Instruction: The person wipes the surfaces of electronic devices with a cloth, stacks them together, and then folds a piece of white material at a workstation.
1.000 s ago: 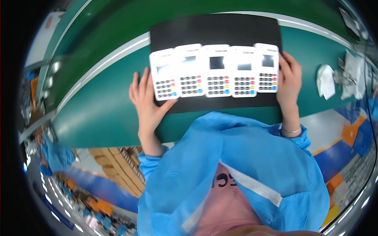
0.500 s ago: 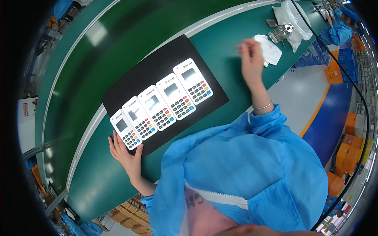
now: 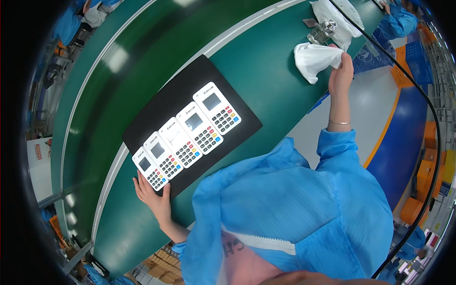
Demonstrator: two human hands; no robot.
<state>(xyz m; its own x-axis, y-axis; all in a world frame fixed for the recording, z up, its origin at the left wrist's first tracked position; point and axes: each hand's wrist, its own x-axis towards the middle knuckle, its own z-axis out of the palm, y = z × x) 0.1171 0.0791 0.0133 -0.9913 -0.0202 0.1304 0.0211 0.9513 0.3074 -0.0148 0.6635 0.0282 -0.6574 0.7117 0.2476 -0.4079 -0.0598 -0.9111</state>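
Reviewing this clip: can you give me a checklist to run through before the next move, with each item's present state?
1. Right hand gripping the white cloth: ok.
2. Left hand beside the leftmost device: ok, at its lower end.
3. Five keypad devices face up in a row on the black mat: ok.
4. Both hands at the mat: not ok; the right is away from it.
5. Cloth free of the glass jar: cannot tell; they nearly meet in this view.
6. Middle screen readable: not ok; glare washes it out.
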